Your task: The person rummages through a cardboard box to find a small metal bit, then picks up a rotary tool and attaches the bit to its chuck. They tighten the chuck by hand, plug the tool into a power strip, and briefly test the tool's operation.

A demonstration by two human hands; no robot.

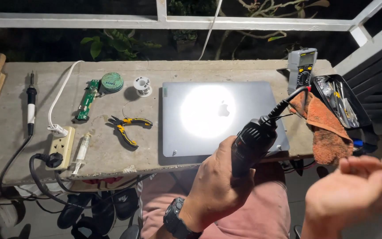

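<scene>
While the left hand (pixel 217 186) sits low in the centre of the frame, its fingers are wrapped tight around a black handheld power tool (pixel 253 144), gripping the lower part of the body. The tool's long axis slants from lower left to upper right, and its black cord (pixel 288 99) runs on from the upper end toward the orange rag (pixel 326 128) at the right edge of the tabletop (pixel 14 119). The tool hangs in front of the lower right corner of the closed silver laptop (pixel 222 117), above the person's lap rather than resting on anything.

The right hand (pixel 359 186) is at the lower right of the frame, blurred, empty, fingers loosely curled and apart; it lies to the right of the tool and clear of it, so the left hand alone has the tool.

Further left on the tabletop lie yellow-handled pliers (pixel 127 126), a green circuit board (pixel 86 101), a solder spool (pixel 143 85), a syringe (pixel 82 150) and a soldering iron (pixel 31 104). A multimeter (pixel 301 66) stands at upper right.
</scene>
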